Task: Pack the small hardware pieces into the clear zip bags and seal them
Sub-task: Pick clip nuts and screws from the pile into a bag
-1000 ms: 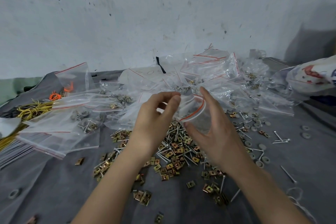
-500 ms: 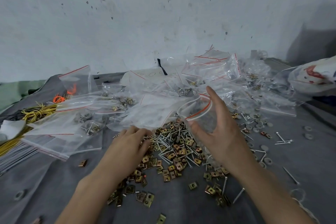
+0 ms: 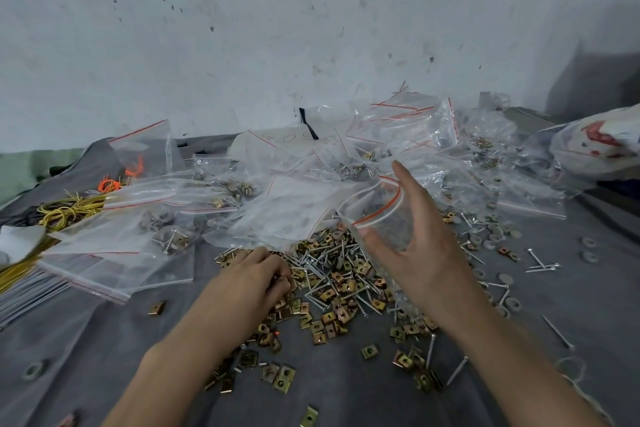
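Digging into brass clips (image 3: pixel 333 289) with left hand (image 3: pixel 252 282), fingers curled, grasp impossible to tell; cupping open-mouthed zip bag (image 3: pixel 381 218) in right hand (image 3: pixel 420 255) just above.

Entered by us, non-task items only:
- Grey cloth surface (image 3: pixel 104 340), creased.
- Pale wall (image 3: pixel 242 28) behind it, flecked with dark marks.
- Bundle of yellow wire (image 3: pixel 65 211), far left, with a small orange coil (image 3: pixel 109 184) just beside it.
- Stack of pale flat strips (image 3: pixel 24 291), lower left.
- Black strip (image 3: pixel 308 125), at the wall's foot.
- White sack printed red (image 3: pixel 599 142), far right.
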### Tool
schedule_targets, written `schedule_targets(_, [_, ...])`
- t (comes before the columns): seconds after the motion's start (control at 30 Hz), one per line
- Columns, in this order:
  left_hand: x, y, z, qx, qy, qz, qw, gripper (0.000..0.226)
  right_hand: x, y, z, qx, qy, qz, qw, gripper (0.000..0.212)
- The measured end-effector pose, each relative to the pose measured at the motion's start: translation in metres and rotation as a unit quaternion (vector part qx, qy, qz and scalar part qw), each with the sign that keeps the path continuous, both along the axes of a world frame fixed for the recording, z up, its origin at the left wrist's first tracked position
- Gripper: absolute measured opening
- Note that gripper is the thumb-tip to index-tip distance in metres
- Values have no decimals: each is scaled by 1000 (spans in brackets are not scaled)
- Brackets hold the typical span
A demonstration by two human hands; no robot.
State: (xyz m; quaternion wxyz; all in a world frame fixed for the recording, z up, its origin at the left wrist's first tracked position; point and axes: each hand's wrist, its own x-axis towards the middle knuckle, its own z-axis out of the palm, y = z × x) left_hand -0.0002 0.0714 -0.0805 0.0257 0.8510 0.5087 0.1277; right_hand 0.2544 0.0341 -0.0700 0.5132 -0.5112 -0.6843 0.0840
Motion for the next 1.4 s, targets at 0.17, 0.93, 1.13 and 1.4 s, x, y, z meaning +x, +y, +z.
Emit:
schedule_targets(0.17, [-3,1,2,0,-57,3,998,18,0,-1,1,3,0,2,1000,82])
schedule_targets(0.93, [13,5,16,-254,-567,70,781,21,1,-3,3,3,-2,-6,1000,79])
schedule_targets(1.13, [19,5,29,-358,-696,49,620,20,2,-2,3,6,-4,-9,1000,80])
schedule_targets(1.4, [21,6,31,-390,-723,38,569,25,1,-4,6,8,3,-5,1000,79])
